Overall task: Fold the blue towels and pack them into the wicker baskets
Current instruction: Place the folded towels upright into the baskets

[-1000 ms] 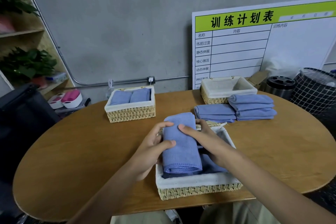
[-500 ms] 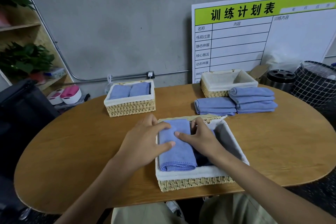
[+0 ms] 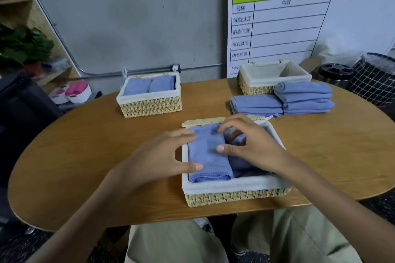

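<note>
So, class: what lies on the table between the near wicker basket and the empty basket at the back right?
In the head view, two stacks of folded blue towels lie between the near basket and the empty basket.

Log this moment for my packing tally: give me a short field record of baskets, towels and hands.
near basket: two folded blue towels side by side; left towel, right towel partly under the hand
far left basket: two folded towels
far right basket: no towels visible
loose stacks: folded towels on table, unpacked
left hand: fingers spread, at left towel's edge
right hand: fingers loosely curved over right towel
</note>
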Available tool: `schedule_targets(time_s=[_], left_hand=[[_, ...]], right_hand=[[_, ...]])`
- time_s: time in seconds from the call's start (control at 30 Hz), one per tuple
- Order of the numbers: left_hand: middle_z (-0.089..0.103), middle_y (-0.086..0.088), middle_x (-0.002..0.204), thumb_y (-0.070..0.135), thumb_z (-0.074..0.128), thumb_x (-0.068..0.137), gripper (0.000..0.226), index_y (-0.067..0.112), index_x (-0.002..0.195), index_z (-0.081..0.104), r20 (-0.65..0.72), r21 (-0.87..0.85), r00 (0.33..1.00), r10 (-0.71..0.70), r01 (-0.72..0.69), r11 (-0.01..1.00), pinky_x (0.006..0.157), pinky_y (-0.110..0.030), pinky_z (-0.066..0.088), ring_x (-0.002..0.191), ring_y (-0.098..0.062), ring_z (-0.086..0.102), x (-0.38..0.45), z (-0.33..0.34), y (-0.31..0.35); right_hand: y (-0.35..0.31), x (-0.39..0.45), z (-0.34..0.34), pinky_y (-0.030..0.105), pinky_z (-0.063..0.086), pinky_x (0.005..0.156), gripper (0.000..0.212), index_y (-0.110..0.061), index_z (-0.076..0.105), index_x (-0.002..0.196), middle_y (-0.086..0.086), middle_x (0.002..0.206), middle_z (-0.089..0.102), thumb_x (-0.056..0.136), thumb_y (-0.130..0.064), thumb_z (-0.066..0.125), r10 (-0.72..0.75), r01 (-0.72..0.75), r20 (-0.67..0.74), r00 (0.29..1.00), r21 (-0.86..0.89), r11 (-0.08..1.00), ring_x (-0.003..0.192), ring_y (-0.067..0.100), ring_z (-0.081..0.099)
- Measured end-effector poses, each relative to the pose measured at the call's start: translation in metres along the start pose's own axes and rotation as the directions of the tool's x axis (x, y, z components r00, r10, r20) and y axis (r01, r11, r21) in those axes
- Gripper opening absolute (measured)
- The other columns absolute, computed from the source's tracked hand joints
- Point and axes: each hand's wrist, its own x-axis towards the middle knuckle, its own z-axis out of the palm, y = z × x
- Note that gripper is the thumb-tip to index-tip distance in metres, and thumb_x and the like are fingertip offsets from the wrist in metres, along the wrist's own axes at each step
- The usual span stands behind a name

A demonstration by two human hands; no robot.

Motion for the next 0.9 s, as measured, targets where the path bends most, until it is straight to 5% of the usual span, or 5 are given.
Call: schedule_targets(time_s=[0.13, 0.3, 0.47, 0.67, 0.9], left_hand=[[0.006, 0.039, 0.154, 0.071, 0.066, 0.074, 0.097, 0.042, 0.155, 0.021, 0.142, -0.186, 0.990, -0.012, 0.039, 0.982, 0.116, -0.019, 0.018, 0.140, 0.014, 0.013, 0.003, 0.018, -0.008], [0.009, 0.045, 0.150, 0.099, 0.052, 0.049, 0.121, 0.048, 0.154, 0.020, 0.122, -0.107, 0.991, -0.048, 0.061, 0.992, 0.118, -0.032, 0.027, 0.142, 0.009, 0.020, 0.009, 0.018, -0.014], [0.014, 0.035, 0.157, 0.082, 0.068, 0.064, 0.109, 0.043, 0.154, 0.022, 0.104, 0.038, 0.991, -0.080, 0.077, 0.996, 0.111, -0.031, 0.033, 0.140, 0.003, 0.030, 0.014, 0.015, -0.001], [0.014, 0.036, 0.155, 0.081, 0.070, 0.065, 0.107, 0.041, 0.153, 0.024, 0.117, 0.040, 0.990, -0.079, 0.075, 0.996, 0.105, -0.030, 0.037, 0.136, 0.000, 0.037, 0.015, 0.019, 0.002], [0.012, 0.023, 0.159, 0.049, 0.084, 0.074, 0.108, 0.029, 0.158, 0.020, 0.269, -0.127, 0.961, -0.066, 0.104, 0.986, 0.101, -0.013, 0.021, 0.133, 0.007, 0.019, 0.018, 0.001, 0.001]], right_hand=[[0.007, -0.004, 0.007, 0.012, 0.028, 0.111, 0.079, -0.023, 0.049, 0.144, -0.015, 0.149, 0.041, 0.076, -0.055, 0.073, 0.044, -0.025, 0.255, 0.966, -0.077, 0.997, 0.135, -0.007, 0.035], [0.014, 0.000, 0.000, 0.020, 0.021, 0.119, 0.094, -0.026, 0.037, 0.152, -0.018, 0.158, 0.029, 0.073, -0.065, 0.069, 0.096, -0.060, 0.339, 0.936, -0.117, 0.991, 0.143, -0.008, 0.023], [0.018, 0.001, 0.000, 0.001, 0.012, 0.108, 0.101, -0.026, 0.029, 0.155, -0.025, 0.157, 0.020, 0.072, -0.062, 0.074, 0.097, -0.015, 0.391, 0.915, -0.207, 0.978, 0.140, -0.012, 0.017], [0.020, 0.000, 0.005, -0.003, 0.012, 0.103, 0.101, -0.024, 0.030, 0.154, -0.022, 0.157, 0.024, 0.072, -0.057, 0.080, 0.074, 0.010, 0.371, 0.926, -0.219, 0.976, 0.137, -0.011, 0.022], [0.016, -0.001, 0.001, 0.016, 0.021, 0.116, 0.098, -0.029, 0.032, 0.153, -0.027, 0.154, 0.021, 0.072, -0.055, 0.080, 0.120, -0.084, 0.362, 0.925, -0.114, 0.990, 0.141, -0.007, 0.023]])
